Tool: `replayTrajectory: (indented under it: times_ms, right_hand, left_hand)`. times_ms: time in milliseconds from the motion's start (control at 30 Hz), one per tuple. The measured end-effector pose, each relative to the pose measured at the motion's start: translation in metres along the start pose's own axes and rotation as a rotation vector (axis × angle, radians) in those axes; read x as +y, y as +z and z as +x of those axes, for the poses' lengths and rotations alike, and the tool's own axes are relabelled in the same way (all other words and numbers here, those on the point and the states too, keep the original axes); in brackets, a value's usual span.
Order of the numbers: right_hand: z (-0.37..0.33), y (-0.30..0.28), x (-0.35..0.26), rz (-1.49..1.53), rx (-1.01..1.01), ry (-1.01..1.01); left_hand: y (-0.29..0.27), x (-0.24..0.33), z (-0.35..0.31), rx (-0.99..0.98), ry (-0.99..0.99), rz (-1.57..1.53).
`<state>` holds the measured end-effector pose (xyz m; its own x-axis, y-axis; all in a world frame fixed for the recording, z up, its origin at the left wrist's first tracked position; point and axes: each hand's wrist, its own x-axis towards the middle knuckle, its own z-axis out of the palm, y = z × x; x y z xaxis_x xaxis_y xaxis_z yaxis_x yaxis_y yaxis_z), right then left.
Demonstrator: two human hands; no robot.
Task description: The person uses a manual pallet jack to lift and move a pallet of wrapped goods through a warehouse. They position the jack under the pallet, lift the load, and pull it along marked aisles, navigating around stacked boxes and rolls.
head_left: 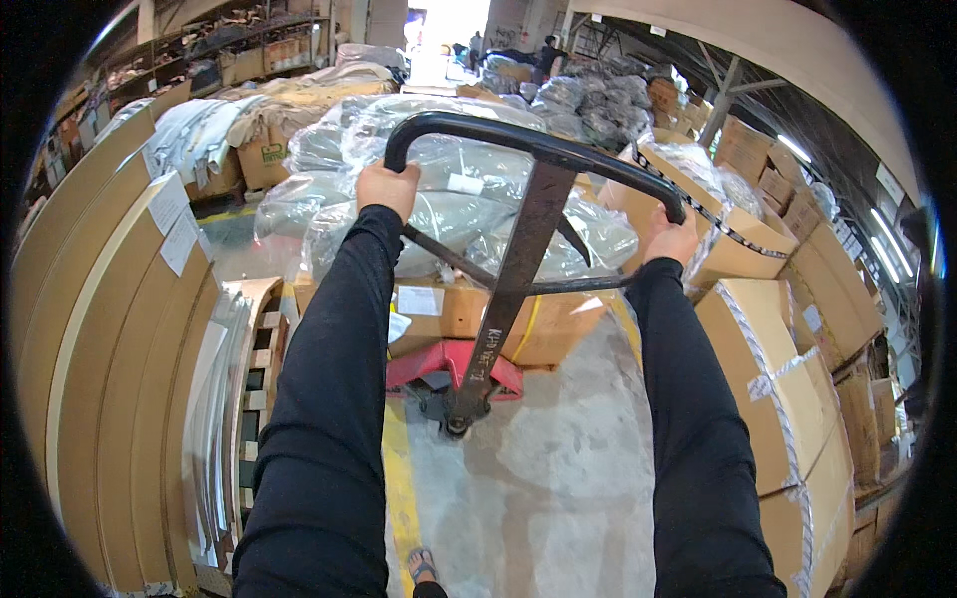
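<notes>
Both my arms, in dark sleeves, reach forward to the black loop handle [469, 125] of a pallet jack. My left hand [389, 189] is closed around the handle's left side. On the right side, lower in the picture, my right hand [670, 237] grips the loop's end. A dark shaft [518, 244] slants down from the handle to the jack's red body [454, 364] and its small wheels. Behind the jack is a wide cardboard box [553, 324], with clear plastic-wrapped bundles [449, 214] piled above it. The forks are hidden.
Tall flat cardboard sheets [110, 369] stand close on the left, beside a wooden pallet [257, 369]. Taped cartons [768, 369] line the right side. A yellow line [401, 488] runs along the concrete floor by my sandalled foot [423, 566]. Far back, a person [547, 58] stands near more wrapped bundles.
</notes>
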<state>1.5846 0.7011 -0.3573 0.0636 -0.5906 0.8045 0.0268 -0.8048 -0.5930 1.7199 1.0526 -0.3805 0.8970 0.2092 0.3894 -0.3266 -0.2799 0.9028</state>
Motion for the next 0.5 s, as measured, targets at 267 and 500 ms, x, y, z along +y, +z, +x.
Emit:
replayTrajectory:
  times_ms: [267,500]
  right_hand:
    - [-0.07,-0.163,-0.056,0.337,-0.203,0.048]
    - [-0.241,-0.45,-0.065,0.718,-0.512,0.23]
  left_hand:
    - [-0.104,0.006,-0.131,0.092,0.075,-0.294]
    - [-0.266,-0.046,-0.413,0.11,0.123,-0.128]
